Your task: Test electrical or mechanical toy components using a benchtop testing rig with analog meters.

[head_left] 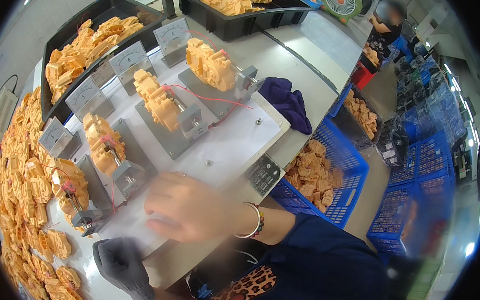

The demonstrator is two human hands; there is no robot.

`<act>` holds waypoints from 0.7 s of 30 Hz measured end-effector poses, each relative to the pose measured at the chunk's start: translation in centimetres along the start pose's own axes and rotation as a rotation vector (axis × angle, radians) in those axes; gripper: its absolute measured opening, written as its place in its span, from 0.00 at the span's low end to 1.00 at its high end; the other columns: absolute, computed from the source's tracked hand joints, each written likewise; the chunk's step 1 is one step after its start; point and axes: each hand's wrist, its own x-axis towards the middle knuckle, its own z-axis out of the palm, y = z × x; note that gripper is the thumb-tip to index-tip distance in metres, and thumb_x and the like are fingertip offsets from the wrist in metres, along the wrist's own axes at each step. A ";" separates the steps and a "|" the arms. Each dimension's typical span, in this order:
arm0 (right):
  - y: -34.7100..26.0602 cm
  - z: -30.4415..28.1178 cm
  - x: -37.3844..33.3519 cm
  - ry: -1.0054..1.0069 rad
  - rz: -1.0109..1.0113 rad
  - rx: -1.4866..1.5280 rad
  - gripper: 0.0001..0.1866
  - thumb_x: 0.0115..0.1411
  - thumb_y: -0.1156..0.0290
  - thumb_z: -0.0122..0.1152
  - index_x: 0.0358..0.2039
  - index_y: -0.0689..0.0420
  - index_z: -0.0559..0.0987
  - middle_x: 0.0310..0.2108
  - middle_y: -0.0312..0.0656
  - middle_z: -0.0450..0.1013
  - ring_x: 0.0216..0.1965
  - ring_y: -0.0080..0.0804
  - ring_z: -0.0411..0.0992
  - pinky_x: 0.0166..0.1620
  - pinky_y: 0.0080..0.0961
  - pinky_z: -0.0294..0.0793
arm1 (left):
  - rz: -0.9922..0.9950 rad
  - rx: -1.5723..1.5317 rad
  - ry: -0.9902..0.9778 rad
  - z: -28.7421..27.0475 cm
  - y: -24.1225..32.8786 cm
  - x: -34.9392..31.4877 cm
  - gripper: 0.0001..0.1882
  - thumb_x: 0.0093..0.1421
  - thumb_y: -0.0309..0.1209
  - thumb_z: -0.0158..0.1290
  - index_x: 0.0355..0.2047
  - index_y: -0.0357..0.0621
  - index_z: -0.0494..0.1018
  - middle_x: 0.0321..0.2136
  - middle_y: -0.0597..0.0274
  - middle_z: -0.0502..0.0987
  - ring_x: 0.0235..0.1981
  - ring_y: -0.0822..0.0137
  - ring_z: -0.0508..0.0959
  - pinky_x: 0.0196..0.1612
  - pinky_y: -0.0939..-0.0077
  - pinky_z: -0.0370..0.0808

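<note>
- My workbench (306, 55) is grey, in a workshop crowded with stacked blue crates (419, 177) off to my right; a white board (235, 144) lies on it just ahead of me
- Four grey test fixtures sit on that board in a slanting row, each carrying an orange plastic gearbox; the nearest fixture (85, 215) is just left of my right hand, the next one (120, 173) just beyond it; a small analogue meter (129, 60) stands behind each
- My right hand (192, 207) rests low over the board's near edge, bare, fingers curled loosely together and holding nothing; it is blurred, so I cannot tell whether it touches the board
- My left hand (123, 266), in a dark grey glove, lies at the bench's near edge, fingers together, empty
- Loose orange gearboxes (24, 181) are heaped along my left; a black tray (103, 9) behind the meters is full of them; a second black tray (242, 15) further back holds a smaller pile
- A blue basket (350, 181) beside the bench to my right holds paler orange parts
- A purple cloth (289, 101) lies on the bench's right edge
</note>
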 end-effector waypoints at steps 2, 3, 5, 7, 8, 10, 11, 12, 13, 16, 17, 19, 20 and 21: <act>0.0 0.0 0.0 -0.001 -0.001 -0.002 0.10 0.54 0.67 0.64 0.28 0.59 0.74 0.30 0.42 0.69 0.36 0.41 0.68 0.41 0.35 0.69 | -0.033 0.038 0.007 -0.1 0.1 0.0 0.06 0.49 0.18 0.54 0.21 0.39 0.67 0.21 0.64 0.63 0.23 0.69 0.64 0.25 0.75 0.59; 0.0 0.0 0.0 0.002 -0.003 -0.004 0.10 0.54 0.67 0.64 0.28 0.59 0.74 0.30 0.42 0.69 0.36 0.41 0.68 0.41 0.35 0.69 | -0.033 0.038 0.007 -0.2 0.2 0.0 0.06 0.49 0.18 0.54 0.21 0.39 0.67 0.21 0.64 0.63 0.23 0.69 0.64 0.25 0.75 0.59; 0.0 0.0 0.0 0.004 -0.004 -0.005 0.10 0.54 0.67 0.64 0.28 0.59 0.74 0.30 0.42 0.69 0.36 0.41 0.68 0.41 0.35 0.69 | -0.061 -0.045 0.015 -0.3 0.3 0.0 0.05 0.52 0.19 0.54 0.23 0.39 0.68 0.21 0.67 0.64 0.22 0.73 0.62 0.25 0.78 0.58; 0.0 0.0 0.1 0.010 -0.014 -0.003 0.10 0.54 0.67 0.64 0.27 0.59 0.74 0.30 0.42 0.69 0.36 0.41 0.68 0.41 0.35 0.69 | -0.098 -0.059 0.040 -0.2 0.4 0.1 0.05 0.53 0.20 0.54 0.24 0.39 0.69 0.22 0.68 0.64 0.22 0.74 0.62 0.25 0.79 0.59; 0.0 0.0 0.1 0.010 -0.014 -0.003 0.10 0.54 0.67 0.64 0.27 0.59 0.74 0.30 0.42 0.69 0.36 0.41 0.68 0.41 0.35 0.69 | -0.134 -0.075 0.065 -0.2 0.4 0.1 0.04 0.54 0.21 0.54 0.25 0.39 0.70 0.23 0.69 0.65 0.22 0.76 0.61 0.25 0.80 0.59; -0.1 0.0 0.0 0.002 0.000 -0.007 0.10 0.54 0.67 0.64 0.27 0.59 0.74 0.30 0.42 0.69 0.36 0.41 0.68 0.41 0.35 0.69 | -0.121 -0.058 0.082 0.0 0.4 0.3 0.03 0.55 0.21 0.54 0.26 0.38 0.70 0.23 0.69 0.65 0.22 0.76 0.61 0.25 0.80 0.59; -0.1 0.0 0.0 0.000 0.001 -0.006 0.10 0.54 0.67 0.64 0.27 0.59 0.74 0.30 0.42 0.69 0.36 0.41 0.68 0.41 0.35 0.69 | -0.107 -0.041 0.101 0.1 0.4 0.3 0.03 0.56 0.22 0.54 0.27 0.38 0.71 0.23 0.69 0.66 0.23 0.77 0.61 0.25 0.80 0.59; -0.1 0.0 0.0 0.008 -0.005 -0.010 0.10 0.54 0.67 0.64 0.27 0.59 0.74 0.30 0.42 0.69 0.36 0.41 0.68 0.41 0.35 0.69 | -0.110 -0.040 0.102 0.1 0.5 0.3 0.03 0.56 0.22 0.54 0.27 0.38 0.71 0.23 0.69 0.66 0.23 0.77 0.61 0.25 0.80 0.59; -0.1 0.0 0.0 0.016 -0.013 -0.013 0.10 0.54 0.67 0.64 0.27 0.59 0.74 0.30 0.43 0.69 0.36 0.41 0.68 0.40 0.35 0.69 | -0.130 -0.031 0.108 0.1 0.5 0.3 0.03 0.56 0.23 0.54 0.27 0.38 0.71 0.23 0.69 0.66 0.23 0.77 0.61 0.25 0.80 0.60; -0.1 0.1 0.0 0.025 -0.014 -0.009 0.10 0.54 0.67 0.64 0.27 0.59 0.74 0.29 0.43 0.69 0.36 0.41 0.68 0.40 0.35 0.69 | -0.133 -0.026 0.102 0.1 0.5 0.3 0.04 0.57 0.24 0.55 0.27 0.37 0.71 0.22 0.68 0.66 0.22 0.75 0.62 0.25 0.79 0.60; -0.1 0.1 0.0 0.026 -0.016 -0.010 0.10 0.54 0.67 0.64 0.27 0.59 0.74 0.29 0.43 0.69 0.36 0.41 0.68 0.40 0.35 0.69 | -0.115 -0.042 0.088 0.1 0.5 0.4 0.05 0.57 0.25 0.56 0.27 0.37 0.71 0.22 0.67 0.66 0.22 0.74 0.62 0.25 0.78 0.60; -0.1 0.1 0.0 0.042 0.000 -0.009 0.10 0.54 0.67 0.64 0.26 0.58 0.74 0.29 0.43 0.69 0.35 0.41 0.68 0.40 0.35 0.69 | -0.078 -0.011 0.093 0.1 0.6 0.4 0.06 0.57 0.26 0.56 0.27 0.36 0.71 0.22 0.67 0.66 0.22 0.73 0.63 0.25 0.77 0.60; -0.1 0.1 0.0 0.033 0.003 -0.007 0.10 0.54 0.67 0.64 0.26 0.58 0.74 0.29 0.43 0.69 0.35 0.41 0.68 0.40 0.35 0.69 | -0.041 0.010 0.096 0.2 0.6 0.5 0.07 0.57 0.27 0.56 0.27 0.36 0.72 0.22 0.66 0.66 0.22 0.72 0.63 0.25 0.77 0.60; -0.1 0.1 0.0 0.036 -0.002 -0.005 0.10 0.54 0.67 0.64 0.26 0.58 0.73 0.29 0.43 0.69 0.35 0.41 0.68 0.40 0.35 0.69 | -0.037 0.009 0.097 0.2 0.6 0.5 0.07 0.57 0.27 0.56 0.27 0.36 0.72 0.22 0.66 0.66 0.22 0.72 0.63 0.25 0.77 0.60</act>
